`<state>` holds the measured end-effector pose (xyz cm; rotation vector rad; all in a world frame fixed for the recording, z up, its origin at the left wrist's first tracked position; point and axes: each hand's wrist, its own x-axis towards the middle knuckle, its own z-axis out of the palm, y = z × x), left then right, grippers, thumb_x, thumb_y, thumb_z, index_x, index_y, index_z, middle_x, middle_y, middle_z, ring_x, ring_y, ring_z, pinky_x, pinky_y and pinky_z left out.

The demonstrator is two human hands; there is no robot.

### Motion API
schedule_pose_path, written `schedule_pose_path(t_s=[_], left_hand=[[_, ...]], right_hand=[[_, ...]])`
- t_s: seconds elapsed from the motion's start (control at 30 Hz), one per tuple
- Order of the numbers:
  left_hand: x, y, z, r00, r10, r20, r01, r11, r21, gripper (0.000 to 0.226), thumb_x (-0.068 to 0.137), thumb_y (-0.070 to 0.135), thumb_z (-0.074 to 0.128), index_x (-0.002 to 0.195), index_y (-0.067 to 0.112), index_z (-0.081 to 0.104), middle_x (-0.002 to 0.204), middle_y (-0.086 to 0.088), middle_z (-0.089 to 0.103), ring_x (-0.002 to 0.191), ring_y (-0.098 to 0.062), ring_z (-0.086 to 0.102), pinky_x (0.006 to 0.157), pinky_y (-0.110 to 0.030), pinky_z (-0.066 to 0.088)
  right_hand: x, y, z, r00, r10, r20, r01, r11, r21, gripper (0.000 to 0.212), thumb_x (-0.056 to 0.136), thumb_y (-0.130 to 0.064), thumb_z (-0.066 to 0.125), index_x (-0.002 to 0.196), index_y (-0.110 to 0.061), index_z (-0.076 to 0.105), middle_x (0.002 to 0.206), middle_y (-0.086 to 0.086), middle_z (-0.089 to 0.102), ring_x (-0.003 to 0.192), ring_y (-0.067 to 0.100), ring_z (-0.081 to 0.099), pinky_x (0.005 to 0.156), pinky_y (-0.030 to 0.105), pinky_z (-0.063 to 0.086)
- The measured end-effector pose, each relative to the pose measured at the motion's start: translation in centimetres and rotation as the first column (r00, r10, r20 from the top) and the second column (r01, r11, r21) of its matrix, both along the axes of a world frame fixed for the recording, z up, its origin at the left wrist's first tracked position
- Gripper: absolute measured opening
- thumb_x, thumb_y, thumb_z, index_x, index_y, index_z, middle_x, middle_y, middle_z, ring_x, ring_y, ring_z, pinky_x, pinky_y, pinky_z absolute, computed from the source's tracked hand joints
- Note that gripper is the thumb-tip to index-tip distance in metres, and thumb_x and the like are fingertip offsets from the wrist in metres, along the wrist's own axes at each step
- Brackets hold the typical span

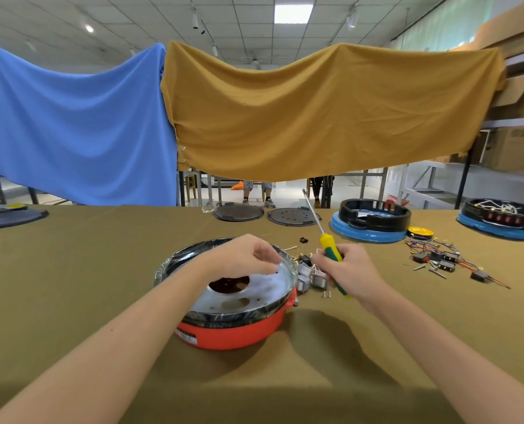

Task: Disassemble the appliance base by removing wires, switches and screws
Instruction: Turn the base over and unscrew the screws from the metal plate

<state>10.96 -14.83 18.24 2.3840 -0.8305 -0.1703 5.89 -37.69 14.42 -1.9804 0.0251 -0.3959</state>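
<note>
R hand (351, 272) round upright screwdriver (331, 250)

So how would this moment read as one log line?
left hand: over red base | right hand: grips screwdriver | removed switches: on table

Red appliance base (236, 335), yellow-green screwdriver (331, 255), olive tablecloth (71, 286)

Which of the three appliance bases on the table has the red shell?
The near one, under the left hand, with the shiny metal plate on top. The two bases at far right have blue shells with black inserts.
</note>
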Motion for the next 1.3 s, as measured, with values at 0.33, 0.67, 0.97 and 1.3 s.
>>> schedule_pose_path(t_s=[0.33,0.67,0.97,1.3], left_hand=[[0.7,3.3,-0.4,0.960,0.211,0.184,-0.266,0.893,0.364,0.052,0.095,0.047,0.060,0.142,0.030,0.045,0.146,-0.005,0.039,0.138,-0.029,0.032,0.112,-0.049,0.034],[0.9,9.9,-0.7,0.842,0.538,0.026,-0.530,0.836,-0.142,0.048,0.094,0.019,0.065,0.139,0.018,0.049,0.143,-0.007,0.050,0.126,-0.023,0.049,0.102,-0.038,0.040],[0.4,12.4,-3.7,0.669,0.422,-0.613,-0.718,0.582,-0.383,0.022,0.083,0.002,0.056,0.102,0.010,0.063,0.107,-0.013,0.063,0.094,-0.031,0.053,0.072,-0.040,0.040],[-0.3,12.5,-1.3,0.611,0.462,-0.643,-0.787,0.447,-0.426,0.017,0.075,-0.004,0.043,0.069,0.012,0.042,0.059,-0.006,0.042,0.052,-0.023,0.039,0.053,-0.027,0.036]], right_hand=[[0.0,-1.7,-2.8,0.948,-0.119,-0.296,0.027,0.954,-0.298,0.013,0.090,-0.024,0.072,0.092,-0.012,0.068,0.074,0.006,0.068,0.057,0.013,0.061,0.061,0.027,0.056],[-1.3,-1.6,-2.3,0.975,-0.110,-0.191,0.124,0.990,0.061,0.027,0.092,-0.025,0.069,0.092,0.002,0.065,0.063,0.005,0.060,0.052,0.014,0.055,0.052,0.025,0.049],[-3.1,3.8,-0.6,0.947,0.186,-0.263,-0.088,0.935,0.345,0.030,0.088,-0.032,0.075,0.108,-0.012,0.066,0.101,0.010,0.073,0.093,0.024,0.072,0.063,0.033,0.060],[-1.1,5.6,1.5,0.976,0.047,-0.215,0.035,0.931,0.363,0.025,0.086,-0.004,0.069,0.104,-0.002,0.050,0.101,0.027,0.062,0.067,0.029,0.065,0.055,0.033,0.057]])
